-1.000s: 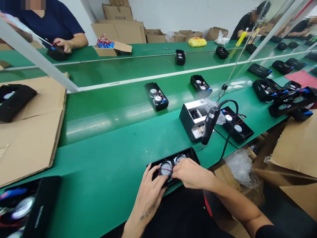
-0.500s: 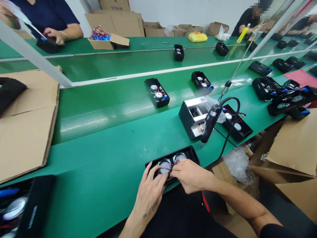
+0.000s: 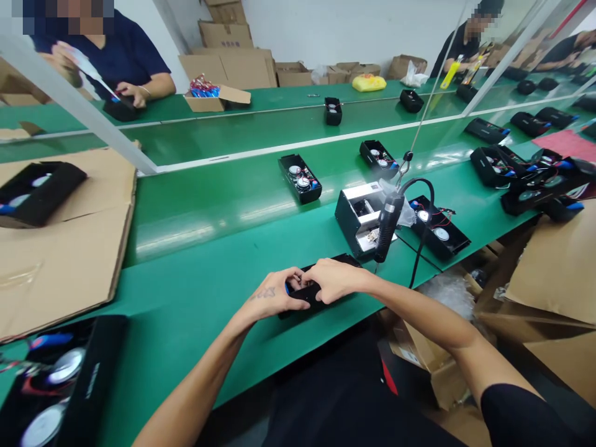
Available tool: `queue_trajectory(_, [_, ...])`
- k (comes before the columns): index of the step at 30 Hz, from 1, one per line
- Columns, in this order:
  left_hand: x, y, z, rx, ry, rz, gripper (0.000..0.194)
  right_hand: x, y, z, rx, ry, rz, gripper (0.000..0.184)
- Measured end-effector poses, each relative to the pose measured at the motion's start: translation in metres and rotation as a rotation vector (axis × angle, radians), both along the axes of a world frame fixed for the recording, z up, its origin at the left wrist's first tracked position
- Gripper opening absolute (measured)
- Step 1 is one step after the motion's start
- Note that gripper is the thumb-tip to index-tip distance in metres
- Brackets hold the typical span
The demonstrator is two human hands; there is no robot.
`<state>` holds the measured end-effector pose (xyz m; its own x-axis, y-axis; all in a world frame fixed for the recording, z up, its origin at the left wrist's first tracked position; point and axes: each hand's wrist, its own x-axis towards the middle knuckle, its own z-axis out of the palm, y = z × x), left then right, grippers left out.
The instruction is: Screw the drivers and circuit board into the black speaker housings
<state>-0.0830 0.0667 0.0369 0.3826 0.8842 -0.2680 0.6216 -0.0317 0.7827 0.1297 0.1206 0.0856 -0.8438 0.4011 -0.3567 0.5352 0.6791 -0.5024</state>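
Note:
An open black speaker case (image 3: pixel 342 295) lies on the green bench in front of me, its inside mostly covered by my hands. My left hand (image 3: pixel 279 293) grips its left end, thumb along the near wall and fingers bent inside; a bit of blue shows beside them. Over the middle, my right hand (image 3: pixel 333 279) curls in from above, its thumb at the near wall and its fingertips hidden in the case. Whether those fingertips also pinch a wire cannot be seen. Just beyond the case's right end hangs a black electric screwdriver (image 3: pixel 390 226) on a cable.
Behind the screwdriver stands a screw feeder machine (image 3: pixel 358 214). Another open speaker case (image 3: pixel 440 226) lies right of it, and one more speaker case (image 3: pixel 95 379) at near left. A cardboard sheet (image 3: pixel 93 248) covers the left side. Across the bench, a person (image 3: pixel 135 56) handles a black case.
Both hands have turned and reached deeper into the case, now hiding the round speakers that showed before. The case has shifted slightly away from me. The whole view has also moved.

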Motion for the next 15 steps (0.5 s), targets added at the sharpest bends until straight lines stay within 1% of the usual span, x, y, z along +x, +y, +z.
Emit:
queue_trajectory(3, [0.000, 0.000, -0.002, -0.030, -0.021, 0.008, 0.042, -0.002, -0.001, -0.003, -0.008, -0.006, -0.001, 0.031])
queue_trajectory(7, [-0.001, 0.001, -0.006, -0.052, -0.037, 0.027, 0.047, 0.001, -0.005, -0.005, -0.016, 0.003, -0.012, 0.033])
queue_trajectory(9, [-0.002, 0.002, -0.006, -0.055, -0.044, 0.032, 0.047, 0.000, -0.005, -0.005, -0.022, 0.004, -0.027, 0.030])
queue_trajectory(12, [-0.002, 0.004, -0.005, -0.060, -0.052, 0.030, 0.045, -0.006, 0.002, -0.007, -0.055, -0.009, -0.039, 0.024])
queue_trajectory(15, [-0.002, 0.004, -0.002, -0.072, -0.057, 0.030, 0.045, -0.014, 0.011, -0.007, -0.097, -0.037, -0.032, 0.025])
